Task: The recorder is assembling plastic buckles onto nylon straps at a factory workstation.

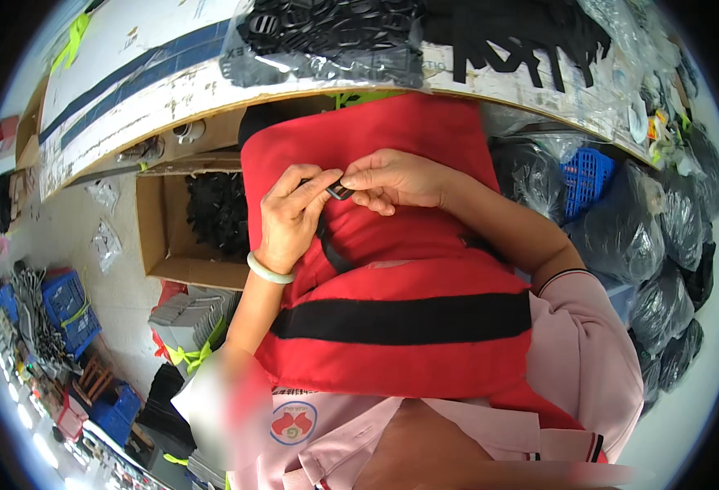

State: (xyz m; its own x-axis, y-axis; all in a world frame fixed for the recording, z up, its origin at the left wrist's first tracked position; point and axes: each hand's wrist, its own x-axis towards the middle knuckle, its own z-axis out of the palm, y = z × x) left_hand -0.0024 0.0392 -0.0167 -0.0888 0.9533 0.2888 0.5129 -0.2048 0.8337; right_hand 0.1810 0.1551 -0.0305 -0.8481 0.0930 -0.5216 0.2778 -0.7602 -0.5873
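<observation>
Above the red cloth [376, 139] over my lap, both my hands meet at a small black plastic buckle [340, 191]. My left hand [294, 214] pinches it from the left between thumb and fingers, with a pale bangle on the wrist. From the other side, my right hand [400, 181] presses thumb and bent fingers on the same buckle. A narrow black strap [330, 247] hangs below my left hand across the red cloth. My fingers hide part of the buckle, and how the strap joins it cannot be made out.
Just ahead is a cardboard-covered table [163, 86] bearing a clear bag of black buckles [327, 41] and a pile of black straps [531, 41]. An open carton [155, 220] of black pieces stands left. Stuffed dark bags [621, 220] and a blue basket [586, 181] crowd the right.
</observation>
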